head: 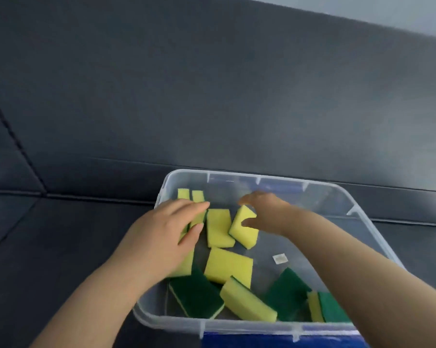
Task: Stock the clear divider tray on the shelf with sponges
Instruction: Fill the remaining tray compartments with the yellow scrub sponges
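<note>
A clear plastic bin [357, 212] holds several sponges, yellow foam with a dark green scrub side. My right hand [267, 212] pinches a tilted yellow sponge [242, 233] near the bin's middle, thumb on its face and fingers over its top edge. My left hand [161, 237] reaches in over the bin's left side. Its fingers and thumb close on either side of an upright yellow sponge [198, 195] that stands beside another one [183, 194]. More sponges lie flat or green side up [197, 295] toward the near wall. No divider tray or shelf is in view.
The bin sits on a dark grey sofa seat [49, 247], with the backrest [212, 84] rising behind it. A small white label [280, 258] is on the bin's floor. A blue object [274, 341] lies under the bin's near rim.
</note>
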`<state>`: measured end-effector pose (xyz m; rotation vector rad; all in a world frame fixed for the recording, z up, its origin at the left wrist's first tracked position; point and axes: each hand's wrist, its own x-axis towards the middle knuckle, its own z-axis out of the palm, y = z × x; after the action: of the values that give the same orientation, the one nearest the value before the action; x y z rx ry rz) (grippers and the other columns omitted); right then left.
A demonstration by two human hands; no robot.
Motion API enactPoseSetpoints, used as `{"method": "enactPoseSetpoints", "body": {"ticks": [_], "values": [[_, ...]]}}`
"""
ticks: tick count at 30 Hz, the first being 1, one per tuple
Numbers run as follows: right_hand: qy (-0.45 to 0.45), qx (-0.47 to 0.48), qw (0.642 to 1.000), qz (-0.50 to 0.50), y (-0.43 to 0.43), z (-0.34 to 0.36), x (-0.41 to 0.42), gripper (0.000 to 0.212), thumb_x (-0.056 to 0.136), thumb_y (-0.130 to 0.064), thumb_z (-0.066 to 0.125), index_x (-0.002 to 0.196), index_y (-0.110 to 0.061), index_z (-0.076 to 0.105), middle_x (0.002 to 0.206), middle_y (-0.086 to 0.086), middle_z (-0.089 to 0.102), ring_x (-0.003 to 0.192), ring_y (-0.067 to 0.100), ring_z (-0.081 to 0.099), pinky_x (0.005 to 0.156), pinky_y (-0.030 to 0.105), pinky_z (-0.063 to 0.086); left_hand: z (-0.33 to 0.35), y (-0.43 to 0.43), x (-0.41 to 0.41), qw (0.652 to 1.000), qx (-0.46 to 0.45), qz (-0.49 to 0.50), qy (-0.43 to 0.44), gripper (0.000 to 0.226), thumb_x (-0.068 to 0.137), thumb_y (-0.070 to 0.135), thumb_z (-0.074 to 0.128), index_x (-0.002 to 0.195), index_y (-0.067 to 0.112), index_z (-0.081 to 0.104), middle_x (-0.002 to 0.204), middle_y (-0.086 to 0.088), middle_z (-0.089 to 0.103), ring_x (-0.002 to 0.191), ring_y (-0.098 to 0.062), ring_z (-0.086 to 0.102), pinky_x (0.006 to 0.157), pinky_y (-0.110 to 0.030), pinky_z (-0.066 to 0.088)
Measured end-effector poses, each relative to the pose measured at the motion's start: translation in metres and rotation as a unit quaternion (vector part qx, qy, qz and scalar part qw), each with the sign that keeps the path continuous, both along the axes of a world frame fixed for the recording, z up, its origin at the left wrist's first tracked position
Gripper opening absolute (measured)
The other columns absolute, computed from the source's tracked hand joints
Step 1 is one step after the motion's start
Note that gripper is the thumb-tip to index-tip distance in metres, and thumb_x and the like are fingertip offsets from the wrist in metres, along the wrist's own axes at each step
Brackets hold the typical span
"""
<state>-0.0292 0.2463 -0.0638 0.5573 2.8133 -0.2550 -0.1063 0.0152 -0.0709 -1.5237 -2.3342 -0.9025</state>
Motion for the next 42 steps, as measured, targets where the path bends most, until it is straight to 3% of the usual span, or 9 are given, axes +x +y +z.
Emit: {"method": "enactPoseSetpoints", "body": {"ticks": [3,8,12,18,22,26,31,36,42], "values": [[-0.083,0.034,0.996,0.029,0.025,-0.026,-0.015,0.076,0.083,-0.038,0.065,0.144,-0.018,0.025,0.145,0.009,0.035,0.132,0.026,0.036,0.103,0.036,0.037,0.001,0.004,0.014,0.999,-0.007,0.052,0.016,0.039,0.085,0.039,0.041,0.118,0.029,0.059,0.107,0.015,0.062,0.097,-0.004,0.049,0.062,-0.026,0.053],[-0.060,-0.037,0.996,0.048,0.022,-0.042,-0.024,0.089,0.075,-0.039,0.073,0.144,-0.017,0.021,0.140,0.009,0.040,0.124,0.028,0.044,0.093,0.038,0.044,0.004,0.008,0.031,0.994,-0.042,0.097,0.034,0.038,0.084,0.039,0.041,0.117,0.029,0.059,0.104,0.016,0.062,0.091,-0.005,0.053,0.058,-0.024,0.052],[-0.068,-0.054,0.995,0.057,0.022,-0.037,-0.012,0.088,0.067,-0.051,0.076,0.137,-0.014,0.036,0.136,0.007,0.038,0.118,0.025,0.047,0.090,0.034,0.045,0.010,0.020,0.029,0.988,-0.088,0.110,0.065,0.039,0.083,0.040,0.040,0.114,0.030,0.061,0.103,0.015,0.064,0.086,-0.009,0.062,0.057,-0.025,0.052],[0.058,-0.089,0.994,0.018,0.037,0.008,0.044,0.053,0.069,-0.039,0.076,0.113,-0.024,0.049,0.117,0.000,0.043,0.092,0.015,0.048,0.077,0.026,0.045,0.027,0.061,0.007,0.936,-0.319,0.057,0.138,0.045,0.095,0.034,0.041,0.140,0.036,0.033,0.135,0.014,0.042,0.123,-0.011,0.039,0.097,-0.030,0.037],[0.135,-0.127,0.983,0.005,0.037,0.035,0.103,0.040,0.072,-0.038,0.074,0.098,-0.035,0.043,0.089,-0.014,0.049,0.075,0.001,0.048,0.059,0.010,0.036,0.029,0.086,-0.010,0.876,-0.428,-0.011,0.221,0.053,0.088,0.017,0.052,0.137,0.031,0.038,0.130,0.007,0.045,0.119,-0.018,0.041,0.094,-0.035,0.037],[0.205,-0.124,0.971,-0.020,0.032,0.041,0.147,0.045,0.069,-0.037,0.077,0.097,-0.043,0.043,0.096,-0.012,0.057,0.089,0.008,0.056,0.072,0.014,0.042,0.022,0.103,-0.024,0.830,-0.500,-0.031,0.246,0.053,0.084,0.015,0.054,0.133,0.030,0.042,0.127,0.004,0.047,0.116,-0.020,0.043,0.090,-0.037,0.040],[0.258,-0.139,0.954,-0.052,0.024,0.031,0.171,0.048,0.068,-0.030,0.079,0.092,-0.048,0.042,0.093,-0.024,0.050,0.089,0.006,0.055,0.079,0.020,0.044,0.012,0.107,-0.043,0.814,-0.550,-0.006,0.183,0.056,0.084,0.024,0.055,0.137,0.032,0.037,0.130,0.001,0.044,0.114,-0.023,0.045,0.084,-0.037,0.046],[0.285,-0.143,0.945,-0.076,0.021,0.028,0.179,0.049,0.069,-0.029,0.078,0.098,-0.049,0.043,0.096,-0.026,0.051,0.090,0.007,0.056,0.082,0.025,0.048,0.019,0.110,-0.042,0.830,-0.528,-0.019,0.179,0.053,0.086,0.030,0.055,0.137,0.030,0.039,0.133,0.002,0.042,0.115,-0.023,0.044,0.091,-0.037,0.042],[0.351,-0.145,0.920,-0.097,0.022,0.032,0.176,0.049,0.070,-0.023,0.078,0.096,-0.046,0.044,0.092,-0.018,0.057,0.085,0.006,0.059,0.076,0.022,0.045,0.052,0.073,-0.023,0.920,-0.340,-0.022,0.195,0.055,0.083,0.069,0.033,0.121,0.033,0.051,0.119,0.013,0.052,0.102,-0.014,0.050,0.085,-0.026,0.040]]}}
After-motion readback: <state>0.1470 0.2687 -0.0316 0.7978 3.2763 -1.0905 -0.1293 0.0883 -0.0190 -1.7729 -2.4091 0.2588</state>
